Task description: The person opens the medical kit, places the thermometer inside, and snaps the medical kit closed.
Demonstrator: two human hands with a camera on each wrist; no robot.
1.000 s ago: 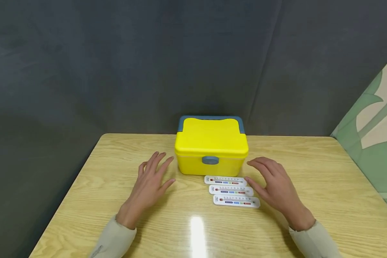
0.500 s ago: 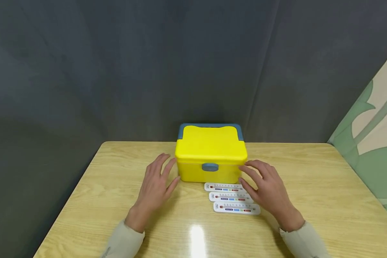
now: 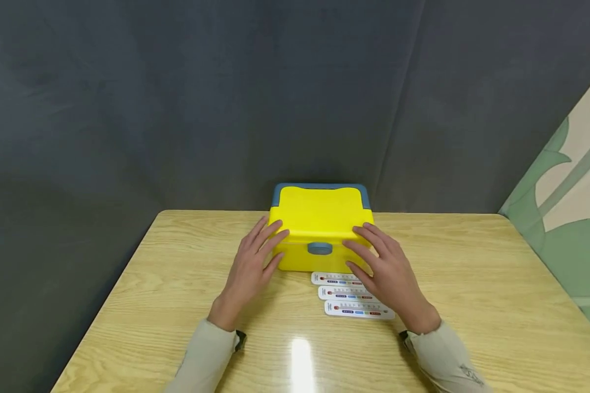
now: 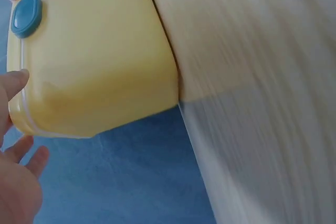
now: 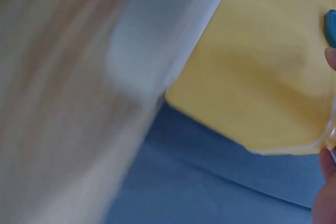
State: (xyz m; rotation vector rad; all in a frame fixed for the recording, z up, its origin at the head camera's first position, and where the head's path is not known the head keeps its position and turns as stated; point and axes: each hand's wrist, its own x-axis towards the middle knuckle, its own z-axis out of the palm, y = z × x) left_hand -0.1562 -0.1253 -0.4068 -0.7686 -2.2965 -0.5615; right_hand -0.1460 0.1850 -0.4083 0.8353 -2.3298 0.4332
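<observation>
A yellow box (image 3: 324, 215) with a blue handle frame and a blue front latch (image 3: 320, 249) stands lidded on the table. At its front left corner is my left hand (image 3: 249, 268), fingers spread and fairly straight; in the left wrist view the thumb (image 4: 17, 80) lies near the lid seam. My right hand (image 3: 392, 268) reaches over the front right corner with loosely bent fingers, near the latch. Whether the fingertips press the box I cannot tell. Three white strip thermometers (image 3: 359, 309) lie in a row before the box, partly under the right hand in the head view.
The wooden table (image 3: 157, 295) ends at a dark cloth (image 3: 216, 109) close behind the box. A leaf-patterned panel (image 3: 570, 218) borders the right side. Dark bands show at both cuffs.
Both hands have moved inward and forward, from either side of the box to its front corners. The box and thermometers stay in place; the head view shifts slightly.
</observation>
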